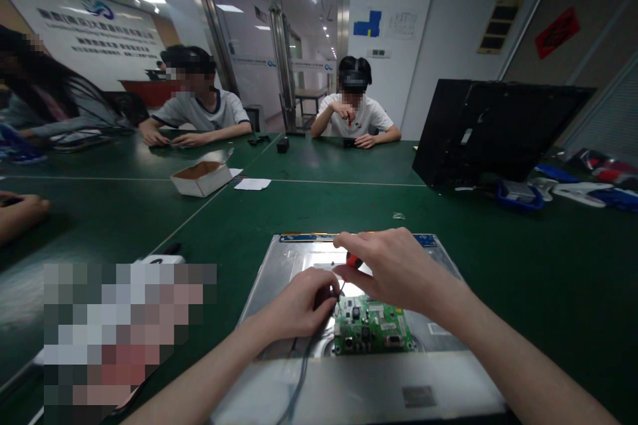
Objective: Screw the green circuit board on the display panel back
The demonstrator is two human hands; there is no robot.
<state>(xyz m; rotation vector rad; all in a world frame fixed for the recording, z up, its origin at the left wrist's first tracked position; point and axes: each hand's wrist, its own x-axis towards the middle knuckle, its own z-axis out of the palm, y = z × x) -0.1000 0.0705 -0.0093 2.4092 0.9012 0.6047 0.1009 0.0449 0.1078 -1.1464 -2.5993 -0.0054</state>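
Note:
A metal-backed display panel (369,382) lies flat in front of me, with a green circuit board (373,325) on its middle. My right hand (386,265) grips a screwdriver (353,259) by its red and black handle. The thin shaft slants down to the upper left corner of the board. Close beside the tip, my left hand (309,302) has its fingers pinched together; whatever is between them is hidden. A grey cable (303,372) runs from under that hand toward the panel's near edge. Along the far edge sits a narrow blue circuit strip (309,238).
An open cardboard box (202,176) and white paper (252,184) lie ahead on the green table (319,202). A large black monitor (493,133) stands at right, beside a blue tray (521,196). Other people sit across and at left; one person's hand (22,212) rests nearby.

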